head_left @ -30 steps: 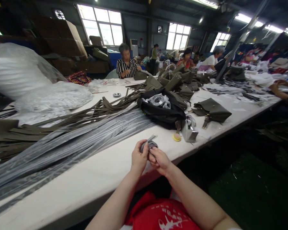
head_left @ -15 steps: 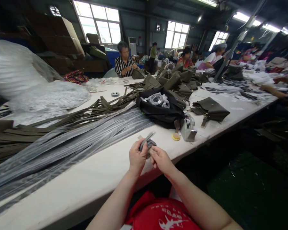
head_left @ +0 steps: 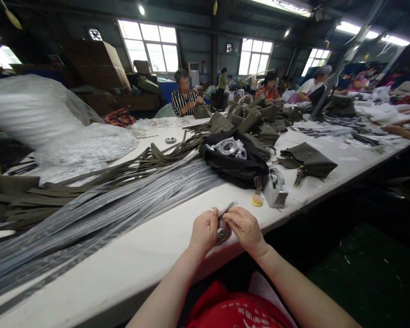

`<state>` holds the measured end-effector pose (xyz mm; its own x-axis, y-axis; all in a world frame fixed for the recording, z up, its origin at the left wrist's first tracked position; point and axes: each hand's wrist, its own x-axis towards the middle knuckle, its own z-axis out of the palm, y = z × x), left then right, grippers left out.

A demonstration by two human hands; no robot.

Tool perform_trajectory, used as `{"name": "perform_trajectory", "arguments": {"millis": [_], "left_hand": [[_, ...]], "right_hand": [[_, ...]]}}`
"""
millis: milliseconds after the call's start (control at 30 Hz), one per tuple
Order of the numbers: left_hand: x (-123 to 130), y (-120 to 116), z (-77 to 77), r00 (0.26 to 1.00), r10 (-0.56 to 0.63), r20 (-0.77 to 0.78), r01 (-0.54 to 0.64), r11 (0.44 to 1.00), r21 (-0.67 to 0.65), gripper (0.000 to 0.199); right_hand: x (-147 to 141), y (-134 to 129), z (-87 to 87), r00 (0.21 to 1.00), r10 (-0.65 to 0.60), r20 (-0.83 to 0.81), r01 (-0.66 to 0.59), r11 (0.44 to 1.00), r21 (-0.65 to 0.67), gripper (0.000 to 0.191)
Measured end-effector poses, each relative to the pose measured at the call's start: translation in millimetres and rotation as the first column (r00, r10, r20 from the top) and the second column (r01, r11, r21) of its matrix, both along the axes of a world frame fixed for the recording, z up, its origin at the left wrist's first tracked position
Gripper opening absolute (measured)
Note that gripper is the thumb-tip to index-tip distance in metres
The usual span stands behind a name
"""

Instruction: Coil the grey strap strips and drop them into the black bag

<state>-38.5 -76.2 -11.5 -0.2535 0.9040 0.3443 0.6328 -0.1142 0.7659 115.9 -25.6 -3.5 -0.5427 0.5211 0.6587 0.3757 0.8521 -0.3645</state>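
Observation:
Near the table's front edge, my left hand (head_left: 205, 229) is closed on a small coiled strap (head_left: 223, 233) wrapped in clear film. My right hand (head_left: 245, 228) pinches the same coil from the other side, its fingertips almost touching the left ones. A grey strap end sticks up between the hands. Behind them sit a yellow-edged round disc (head_left: 256, 200) and a tape dispenser (head_left: 276, 193). A black bag (head_left: 232, 159) holding wrapped coils is just beyond.
Long film-wrapped grey straps (head_left: 116, 205) and dark olive strips (head_left: 123, 171) spread across the left of the white table (head_left: 140, 246). Olive bags (head_left: 309, 159) lie right and behind. A person in stripes (head_left: 184, 98) sits opposite.
The camera view has shifted, so the scene sits lower and further right. My hands have turned the coil, which now hangs below my fingertips, and my right fingers have moved up to the strap end.

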Motion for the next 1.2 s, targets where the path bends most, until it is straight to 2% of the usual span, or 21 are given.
{"name": "perform_trajectory", "arguments": {"millis": [67, 167, 267, 333, 433, 500, 600, 733, 833, 867, 900, 1033, 1133, 1200], "left_hand": [[1.6, 1.4, -4.4, 0.997, 0.007, 0.08, -0.002, 0.998, -0.059, 0.05], [0.7, 7.5, -15.5, 0.969, -0.02, 0.245, 0.057, 0.988, -0.145, 0.045], [-2.0, 12.8, -26.3, 0.952, -0.034, 0.303, 0.063, 0.994, -0.086, 0.029], [-3.8, 14.3, -32.8, 0.953, -0.049, 0.301, 0.071, 0.995, -0.063, 0.025], [-6.8, 14.3, -42.2, 0.948, -0.111, 0.299, 0.147, 0.984, -0.102, 0.027], [-8.7, 13.0, -47.3, 0.942, -0.137, 0.305, 0.178, 0.978, -0.109, 0.029], [-10.1, 9.8, -50.8, 0.954, -0.157, 0.256, 0.187, 0.977, -0.098, 0.027], [-8.3, 5.4, -50.0, 0.963, -0.172, 0.208, 0.195, 0.976, -0.094, 0.028], [-7.1, 2.5, -48.0, 0.927, -0.222, 0.302, 0.25, 0.967, -0.057, 0.056], [-7.2, 1.2, -47.0, 0.919, -0.228, 0.322, 0.258, 0.965, -0.054, 0.065], [-7.5, -0.3, -45.7, 0.916, -0.226, 0.331, 0.26, 0.964, -0.06, 0.071], [-10.0, -6.5, -41.1, 0.939, -0.208, 0.275, 0.256, 0.954, -0.154, 0.064], [-14.3, -4.5, -43.3, 0.942, -0.254, 0.22, 0.311, 0.908, -0.28, 0.053], [-17.9, 0.1, -46.9, 0.942, -0.254, 0.219, 0.324, 0.859, -0.396, 0.05]], "right_hand": [[1.6, -1.6, -5.1, 0.999, -0.039, -0.023, 0.04, 0.998, 0.05, 0.022], [3.5, -1.4, -12.3, 0.998, -0.066, -0.022, 0.068, 0.993, 0.098, 0.021], [3.4, 4.6, -18.5, 0.996, 0.009, 0.084, -0.007, 1.0, -0.023, 0.02], [1.8, 10.0, -24.3, 0.99, 0.05, 0.129, -0.034, 0.991, -0.129, 0.019], [-2.7, 17.4, -36.2, 0.993, 0.091, 0.071, -0.064, 0.947, -0.314, 0.016], [-6.6, 21.5, -44.0, 0.997, 0.075, -0.031, -0.081, 0.881, -0.466, 0.013], [-11.8, 27.8, -52.2, 0.989, 0.006, -0.148, -0.103, 0.744, -0.661, 0.01], [-13.2, 39.0, -56.0, 0.986, -0.008, -0.164, -0.123, 0.628, -0.769, 0.019], [-11.3, 45.7, -52.9, 0.988, 0.058, -0.146, -0.156, 0.459, -0.875, 0.03], [-10.7, 46.4, -50.7, 0.985, 0.091, -0.145, -0.17, 0.414, -0.894, 0.029], [-10.2, 46.1, -47.9, 0.982, 0.123, -0.143, -0.181, 0.399, -0.899, 0.026], [-6.2, 42.8, -38.8, 0.977, 0.2, -0.073, -0.168, 0.518, -0.839, 0.02], [-2.5, 51.9, -43.5, 0.957, 0.291, 0.006, -0.148, 0.506, -0.849, 0.02], [-2.3, 61.2, -52.1, 0.927, 0.367, 0.073, -0.153, 0.549, -0.821, 0.019]]}}
